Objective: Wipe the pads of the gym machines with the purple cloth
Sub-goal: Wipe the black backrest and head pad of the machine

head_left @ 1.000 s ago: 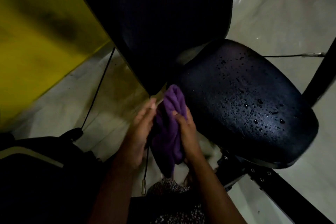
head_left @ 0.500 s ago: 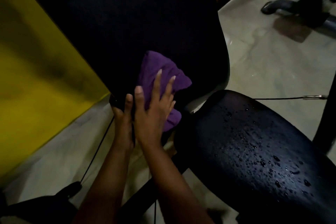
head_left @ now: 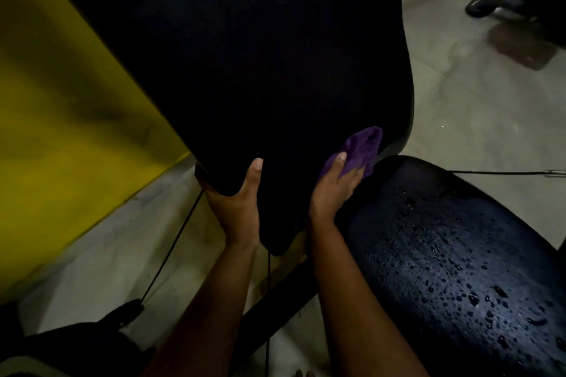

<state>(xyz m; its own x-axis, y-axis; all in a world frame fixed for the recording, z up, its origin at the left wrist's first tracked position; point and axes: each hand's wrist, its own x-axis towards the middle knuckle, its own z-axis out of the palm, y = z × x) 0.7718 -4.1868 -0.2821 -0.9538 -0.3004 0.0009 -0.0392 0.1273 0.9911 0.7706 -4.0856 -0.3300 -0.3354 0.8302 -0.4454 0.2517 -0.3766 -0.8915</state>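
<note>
You are in the wiping step, working on the tall black back pad (head_left: 260, 70) of the machine. Your left hand (head_left: 235, 205) grips its lower edge: the thumb lies up the front face and the fingers are curled round behind, steadying the pad. Your right hand (head_left: 333, 190) presses the purple cloth (head_left: 361, 147) against the lower right part of the same pad, just above the gap to the seat. The thumb lies out along the cloth, and the other fingers look bent down into it, clamped on a bunched wad rather than a flat sheet. The pad is too dark to show which parts are already wiped.

The seat pad (head_left: 459, 269), just below and to the right, is covered in water drops (head_left: 471, 300) and looks not yet wiped, so the task is likely well short of done on this machine.

For the next move, keep the left hand bracing the edge and sweep the cloth along the remaining lower rim of the back pad. Then bring it down onto the seat. That wet surface calls for firm, overlapping strokes and probably a fresh fold, since a bunched cloth may smear the drops rather than lift them. Mind the thin black cable (head_left: 171, 251) running down to the floor (head_left: 459, 119) under your left forearm.
</note>
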